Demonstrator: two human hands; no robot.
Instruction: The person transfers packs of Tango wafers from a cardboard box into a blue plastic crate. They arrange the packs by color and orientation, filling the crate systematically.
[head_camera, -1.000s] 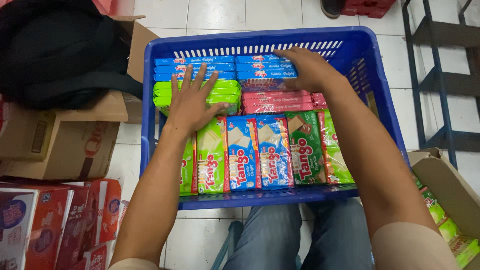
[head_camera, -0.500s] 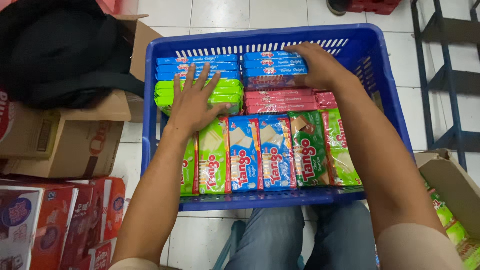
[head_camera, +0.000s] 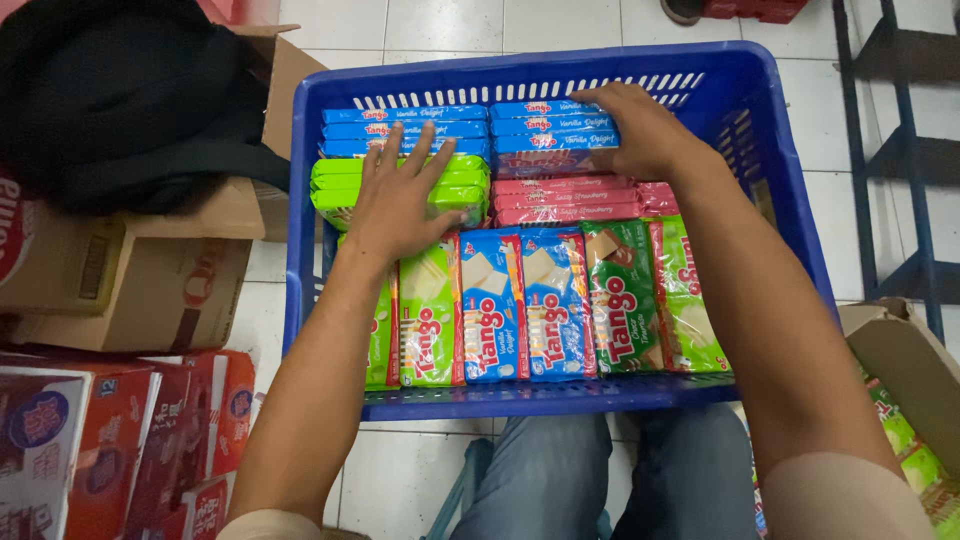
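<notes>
Blue plastic crate on person's lap, packed with wafer packs. Black backpack on cardboard boxes at left. Left hand flat, fingers spread and released, resting on green wafer stack. Right hand curled over blue wafer stack at crate's far side, fingers gripping its edge. Pink wafer packs just below.

A bright blue slotted plastic crate holds flat wafer packets: light blue ones with white panels, lime green ones, pink ones and a dark green packet with red lettering. Beside it lie plain brown cardboard boxes and red cartons.
</notes>
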